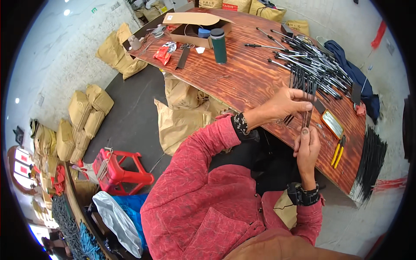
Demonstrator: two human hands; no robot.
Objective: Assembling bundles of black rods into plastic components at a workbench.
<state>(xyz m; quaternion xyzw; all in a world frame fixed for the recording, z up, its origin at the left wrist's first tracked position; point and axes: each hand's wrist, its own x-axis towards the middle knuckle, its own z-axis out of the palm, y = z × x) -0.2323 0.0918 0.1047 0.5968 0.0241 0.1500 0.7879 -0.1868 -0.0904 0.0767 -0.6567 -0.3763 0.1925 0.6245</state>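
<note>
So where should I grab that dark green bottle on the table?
Grab the bottle around its green middle, below the black cap, reaching in from the side. It stands upright with straight round walls, and the near side looks free; the cardboard box sits close behind it.

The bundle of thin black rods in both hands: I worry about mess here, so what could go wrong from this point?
The left hand and right hand pinch the bundle of thin black rods near the table's edge; a loose rod could slip to the floor. The pile of black-and-white rods lies just behind, so a sweep might scatter it. The yellow-handled pliers lie close to the edge too.
</note>
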